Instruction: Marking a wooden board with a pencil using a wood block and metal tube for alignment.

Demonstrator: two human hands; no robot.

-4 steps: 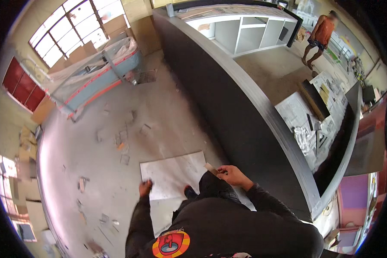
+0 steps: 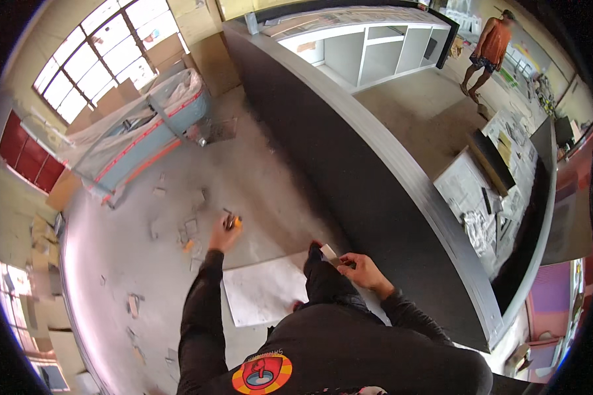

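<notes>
My left hand (image 2: pixel 222 236) is raised ahead of me over the floor, its fingers closed around a small orange-and-black tool (image 2: pixel 236 222) whose kind I cannot make out. Near my right leg, my right hand (image 2: pixel 367 275) pinches a flat, light-brown strip (image 2: pixel 331 253) between thumb and fingers. The strip points forward and away from me, and its lower end is hidden in the grip. Beneath and between my hands a white sheet (image 2: pixel 260 293) lies on the floor, with my foot and leg beside its right edge.
A long black counter (image 2: pixel 349 178) with a grey top edge runs along my right. Scattered offcuts (image 2: pixel 133 304) lie on the floor at left. A plastic-wrapped unit (image 2: pixel 135 138) stands near the window. Behind the counter are white cabinets (image 2: pixel 382 56) and a person in orange (image 2: pixel 491 49).
My left hand has moved up and forward, away from above the white sheet, bringing the orange-and-black tool into view. My right hand still holds the strip. One foot has stepped forward.
</notes>
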